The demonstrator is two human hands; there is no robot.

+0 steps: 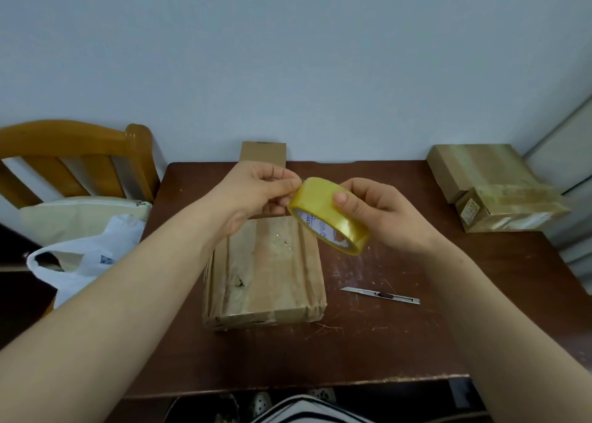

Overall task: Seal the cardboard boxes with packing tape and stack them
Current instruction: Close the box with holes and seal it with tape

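A yellowish roll of packing tape point(330, 219) is held in the air above the table. My right hand point(381, 212) grips the roll, thumb on its outer face. My left hand point(261, 192) pinches at the roll's upper left edge with fingertips. Below them a worn cardboard box point(266, 275), wrapped in old tape, lies flat on the dark brown table point(416, 342). A box flap point(262, 153) stands up behind my left hand. Two taped boxes point(490, 185) sit at the table's far right corner, one leaning on the other.
A metal utility knife point(381, 295) lies on the table right of the box. A wooden chair point(77, 160) with a cushion and a white plastic bag point(86, 259) stands at the left. A pale wall rises behind the table.
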